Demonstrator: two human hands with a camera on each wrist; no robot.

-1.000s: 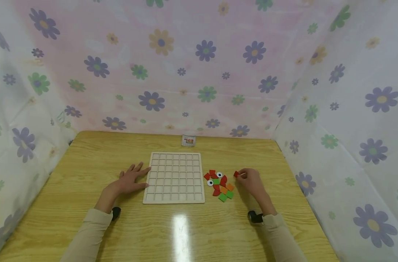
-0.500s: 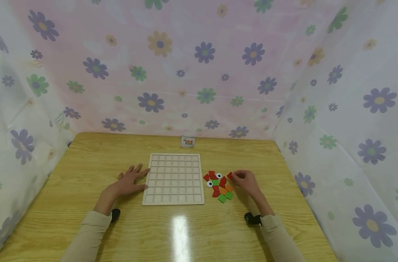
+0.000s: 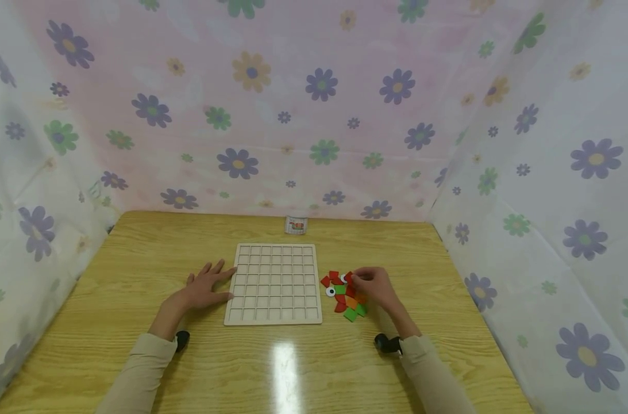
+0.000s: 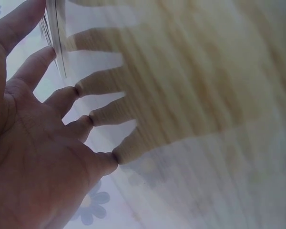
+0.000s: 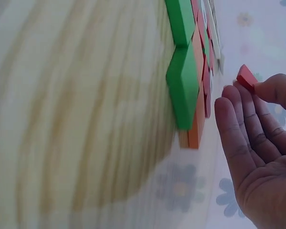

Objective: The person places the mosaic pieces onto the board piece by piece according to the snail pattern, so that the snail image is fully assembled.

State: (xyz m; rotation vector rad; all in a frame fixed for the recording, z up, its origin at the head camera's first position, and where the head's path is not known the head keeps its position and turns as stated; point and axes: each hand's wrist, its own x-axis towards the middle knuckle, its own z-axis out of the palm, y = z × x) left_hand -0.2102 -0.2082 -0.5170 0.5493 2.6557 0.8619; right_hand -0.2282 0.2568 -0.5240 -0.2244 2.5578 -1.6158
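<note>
In the head view a pale wooden grid board lies flat on the table. My left hand is spread at its left side, with thumb and a fingertip touching the edge; the left wrist view shows the fingertips on the tabletop. Between thumb and fingers, my right hand pinches a small red tile. That hand is over the right side of a cluster of flat tiles, partly covering it. Green tiles, an orange tile, red tiles and round eye tiles make up the cluster.
A small printed picture card lies near the back edge of the wooden table, behind the board. Flowered cloth hangs behind the table and along both sides.
My right hand has moved left with the red tile, from beside the cluster to over its upper right part. The left hand has stayed at the board's edge.
</note>
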